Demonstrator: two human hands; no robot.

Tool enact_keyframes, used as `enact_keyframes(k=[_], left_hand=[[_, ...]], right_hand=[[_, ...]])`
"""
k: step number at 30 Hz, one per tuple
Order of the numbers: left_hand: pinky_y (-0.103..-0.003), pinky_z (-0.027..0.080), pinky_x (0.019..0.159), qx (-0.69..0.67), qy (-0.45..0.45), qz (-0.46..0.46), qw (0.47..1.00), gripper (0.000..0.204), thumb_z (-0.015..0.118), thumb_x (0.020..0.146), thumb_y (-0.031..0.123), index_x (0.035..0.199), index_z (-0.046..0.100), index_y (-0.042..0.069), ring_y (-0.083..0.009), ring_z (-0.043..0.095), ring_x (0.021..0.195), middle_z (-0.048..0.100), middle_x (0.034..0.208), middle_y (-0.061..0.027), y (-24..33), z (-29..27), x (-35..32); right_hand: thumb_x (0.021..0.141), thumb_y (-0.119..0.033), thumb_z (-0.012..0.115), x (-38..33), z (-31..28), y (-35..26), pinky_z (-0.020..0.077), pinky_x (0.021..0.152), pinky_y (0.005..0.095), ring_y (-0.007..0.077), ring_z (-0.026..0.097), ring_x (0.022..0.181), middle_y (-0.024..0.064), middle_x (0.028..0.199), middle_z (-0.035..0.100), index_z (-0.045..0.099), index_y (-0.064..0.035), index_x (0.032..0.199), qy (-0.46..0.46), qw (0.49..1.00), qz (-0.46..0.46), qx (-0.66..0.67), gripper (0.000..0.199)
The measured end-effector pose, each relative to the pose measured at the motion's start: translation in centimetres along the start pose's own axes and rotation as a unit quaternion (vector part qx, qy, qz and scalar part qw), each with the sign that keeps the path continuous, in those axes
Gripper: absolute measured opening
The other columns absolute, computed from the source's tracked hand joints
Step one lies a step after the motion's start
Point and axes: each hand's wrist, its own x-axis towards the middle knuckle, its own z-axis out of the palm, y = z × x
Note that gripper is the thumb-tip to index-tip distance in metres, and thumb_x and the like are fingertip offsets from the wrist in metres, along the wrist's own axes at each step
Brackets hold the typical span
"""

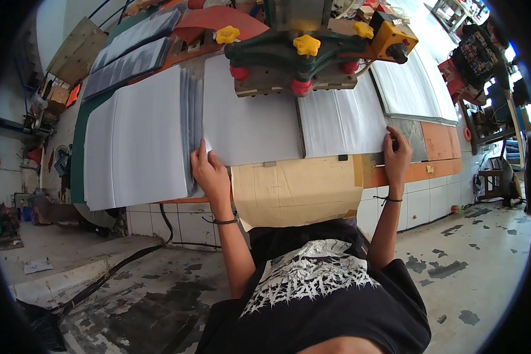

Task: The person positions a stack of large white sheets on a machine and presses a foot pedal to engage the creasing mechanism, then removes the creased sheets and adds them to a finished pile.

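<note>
Under the press head lies a flat greyish-white sheet (pixel 251 124), with a brighter white sheet (pixel 342 124) to its right and a dark strip between them. My left hand (pixel 212 176) holds the left sheet's lower left edge between thumb and fingers, close beside a thick stack of white sheets (pixel 141 135). With bent fingers, my right hand (pixel 399 154) grips the right edge of the brighter sheet. Whether the two sheets are one piece cannot be made out. A tan cardboard flap (pixel 298 192) hangs at the table edge between my forearms.
Above the sheets is a dark green press head (pixel 298 59) with yellow star knobs (pixel 307 45) and red feet. A yellow control box (pixel 393 41) sticks out at its right. Another white stack (pixel 416 88) lies right, grey-white bundles (pixel 127 65) far left. An orange board (pixel 441 141) edges the table.
</note>
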Motion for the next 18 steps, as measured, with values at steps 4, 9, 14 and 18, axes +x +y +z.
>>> enact_keyframes(k=[4, 9, 14, 18], left_hand=[[-0.045, 0.051, 0.086, 0.004, -0.01, -0.002, 1.0, 0.036, 0.056, 0.096, 0.004, 0.13, 0.06, -0.005, -0.037, 0.064, 0.098, 0.06, 0.111, -0.0195, 0.22, -0.13, 0.02], [-0.044, 0.053, 0.081, 0.013, 0.005, 0.029, 0.999, 0.036, 0.055, 0.096, 0.001, 0.131, 0.059, -0.007, -0.0371, 0.064, 0.093, 0.059, 0.111, -0.0208, -0.24, 0.03, -0.01], [-0.046, 0.051, 0.086, 0.014, -0.019, 0.019, 1.0, 0.036, 0.054, 0.097, 0.005, 0.131, 0.059, -0.005, -0.0385, 0.063, 0.097, 0.06, 0.112, -0.0214, -0.39, -0.15, 0.15], [-0.046, 0.049, 0.088, -0.009, -0.027, 0.017, 0.999, 0.038, 0.054, 0.098, 0.007, 0.133, 0.058, -0.004, -0.0387, 0.062, 0.1, 0.059, 0.115, -0.0217, -0.56, -0.22, 0.28]], right_hand=[[0.093, -0.013, 0.065, 0.06, -0.08, 0.06, 0.044, 0.091, 0.0386, 0.023, 0.062, 0.089, 0.0073, 0.094, 0.071, 0.073, -0.0089, 0.113, 0.003, 1.0, -0.003, 0.006, 0.022], [0.092, -0.012, 0.064, -0.04, 0.09, 0.49, 0.0441, 0.091, 0.0389, 0.0231, 0.062, 0.089, 0.0069, 0.095, 0.071, 0.073, -0.0087, 0.113, -0.003, 1.0, -0.009, 0.011, 0.024], [0.092, -0.011, 0.064, -0.03, 0.17, 0.65, 0.0432, 0.093, 0.0394, 0.0228, 0.061, 0.088, 0.0056, 0.095, 0.072, 0.072, -0.009, 0.115, -0.005, 1.0, -0.007, 0.023, 0.025], [0.092, -0.011, 0.063, 0.01, 0.16, 0.67, 0.0425, 0.095, 0.0397, 0.0228, 0.061, 0.088, 0.0057, 0.095, 0.072, 0.072, -0.0093, 0.116, 0.003, 1.0, -0.016, 0.013, 0.025]])
